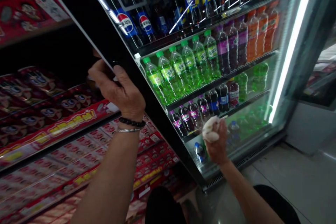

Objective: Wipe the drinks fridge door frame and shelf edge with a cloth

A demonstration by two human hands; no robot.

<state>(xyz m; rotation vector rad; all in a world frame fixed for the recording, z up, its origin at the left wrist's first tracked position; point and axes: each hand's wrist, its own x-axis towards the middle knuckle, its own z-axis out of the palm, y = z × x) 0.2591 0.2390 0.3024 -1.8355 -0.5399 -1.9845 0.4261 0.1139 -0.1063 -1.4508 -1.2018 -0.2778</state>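
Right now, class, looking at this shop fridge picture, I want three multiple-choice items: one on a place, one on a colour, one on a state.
1. Where does the left hand rest?
A. on the black edge of the glass fridge door
B. on a floor tile
C. on an orange bottle

2. What colour are the caps of the clear green plastic bottles on the second shelf?
A. red
B. green
C. white

3. What state is the right hand in?
A. open and flat
B. closed around a crumpled white cloth
C. gripping a bottle

Answers:
1 A: the fingers curl over the door's dark frame.
2 B: each cap shows bright green.
3 B: the white wad sticks out above the fist, against the glass.
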